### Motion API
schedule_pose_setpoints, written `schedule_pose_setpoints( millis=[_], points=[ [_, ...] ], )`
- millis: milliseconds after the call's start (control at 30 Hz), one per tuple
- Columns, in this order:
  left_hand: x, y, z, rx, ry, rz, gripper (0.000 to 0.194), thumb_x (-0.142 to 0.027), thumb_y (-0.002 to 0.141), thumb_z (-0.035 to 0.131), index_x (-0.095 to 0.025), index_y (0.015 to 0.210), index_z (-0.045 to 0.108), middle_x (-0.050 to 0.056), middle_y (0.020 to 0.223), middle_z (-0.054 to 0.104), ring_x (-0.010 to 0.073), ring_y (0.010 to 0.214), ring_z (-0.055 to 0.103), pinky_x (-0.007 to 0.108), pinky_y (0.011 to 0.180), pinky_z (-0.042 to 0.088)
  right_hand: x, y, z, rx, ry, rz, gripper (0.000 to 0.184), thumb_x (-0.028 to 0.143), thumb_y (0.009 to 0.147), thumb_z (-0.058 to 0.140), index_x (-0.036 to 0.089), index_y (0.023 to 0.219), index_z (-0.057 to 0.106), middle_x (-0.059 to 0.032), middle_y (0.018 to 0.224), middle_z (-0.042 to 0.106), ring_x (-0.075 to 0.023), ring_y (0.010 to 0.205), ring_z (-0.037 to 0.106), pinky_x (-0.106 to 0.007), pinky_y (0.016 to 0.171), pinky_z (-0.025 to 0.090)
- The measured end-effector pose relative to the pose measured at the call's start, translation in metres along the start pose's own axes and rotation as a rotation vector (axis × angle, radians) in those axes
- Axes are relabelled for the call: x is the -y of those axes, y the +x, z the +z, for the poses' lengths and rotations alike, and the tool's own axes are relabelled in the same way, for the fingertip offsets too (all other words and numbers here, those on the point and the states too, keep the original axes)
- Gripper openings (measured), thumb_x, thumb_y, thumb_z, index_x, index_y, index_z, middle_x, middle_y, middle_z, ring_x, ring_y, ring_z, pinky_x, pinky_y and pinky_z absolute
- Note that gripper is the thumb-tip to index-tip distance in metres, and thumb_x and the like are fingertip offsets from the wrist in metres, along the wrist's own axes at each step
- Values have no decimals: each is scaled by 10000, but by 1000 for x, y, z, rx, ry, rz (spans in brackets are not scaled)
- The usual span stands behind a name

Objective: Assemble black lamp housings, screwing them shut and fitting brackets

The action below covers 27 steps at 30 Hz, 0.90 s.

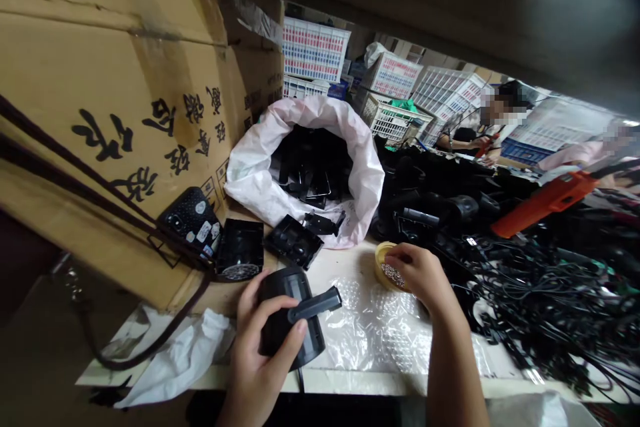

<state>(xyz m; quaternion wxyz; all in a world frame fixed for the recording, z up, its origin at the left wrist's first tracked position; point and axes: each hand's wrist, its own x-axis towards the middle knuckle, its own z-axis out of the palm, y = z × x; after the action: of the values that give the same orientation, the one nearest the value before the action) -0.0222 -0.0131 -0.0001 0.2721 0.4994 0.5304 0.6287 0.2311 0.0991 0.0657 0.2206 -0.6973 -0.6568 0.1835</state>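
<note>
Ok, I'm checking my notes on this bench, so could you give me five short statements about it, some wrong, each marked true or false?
1. The left hand holds a black device. True.
2. The right hand is at the yellow dish. True.
3. The white sack is empty. False: black parts lie in it.
4. The orange object is left of the sack. False: it is to the right.
5. Bubble wrap lies on the table. True.

- There is room over the flat bubble wrap (357, 333), between the black case (277, 328) and the yellow tub (379, 265).
- The big white sack (367, 170) blocks the way behind.
- A tall cardboard box (95, 67) shuts off the left.
- Piled wires (545, 310) fill the right.
</note>
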Motion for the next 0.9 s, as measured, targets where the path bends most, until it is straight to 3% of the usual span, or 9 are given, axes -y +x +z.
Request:
schedule_pose_setpoints(
  millis=[67,133,200,267,500,800,900],
  points=[
    [1,0,-1,13,37,17,95,-312,884,644,-309,978,656,17,1466,416,293,1361,422,495,1132,322,19,-15,-2,67,158,-134,182,334,847,615,176,825,703,-70,872,695,-202,824,647,-276,725,484],
    [2,0,-1,23,72,32,99,-308,873,650,-299,972,657,26,1455,416,295,1350,430,485,1128,339,45,-31,-1,221,357,-344,173,354,845,671,194,788,705,-49,888,659,-184,853,628,-270,761,495],
    [2,0,-1,22,76,34,105,-304,871,651,-301,977,651,29,1444,415,300,1344,433,504,1129,338,72,-43,4,391,478,-522,104,279,847,710,202,776,717,-33,902,628,-164,863,606,-267,790,489],
    [3,-1,0,13,66,26,116,-296,877,644,-312,992,638,26,1446,405,305,1347,428,535,1129,335,95,-49,11,488,442,-591,72,162,839,718,204,781,722,-20,918,610,-143,867,593,-253,798,477],
    [13,-3,-3,77,102,35,171,-297,885,657,-336,1039,595,32,1455,360,315,1364,411,609,1118,358,125,-50,23,542,129,-581,203,-31,763,649,166,739,696,-27,969,578,-135,883,575,-238,781,443],
    [11,-3,-1,21,99,101,167,-280,882,648,-334,1036,615,19,1461,399,294,1356,436,515,1108,409,139,-46,20,617,4,-432,141,65,711,708,168,690,614,0,892,556,-124,779,530,-231,662,370],
    [12,-4,0,-25,60,115,152,-268,880,644,-327,1020,651,2,1469,429,290,1335,469,490,1120,401,137,-34,23,711,76,-381,247,121,665,806,175,704,568,29,813,522,-113,723,494,-210,604,361]
  ],
)
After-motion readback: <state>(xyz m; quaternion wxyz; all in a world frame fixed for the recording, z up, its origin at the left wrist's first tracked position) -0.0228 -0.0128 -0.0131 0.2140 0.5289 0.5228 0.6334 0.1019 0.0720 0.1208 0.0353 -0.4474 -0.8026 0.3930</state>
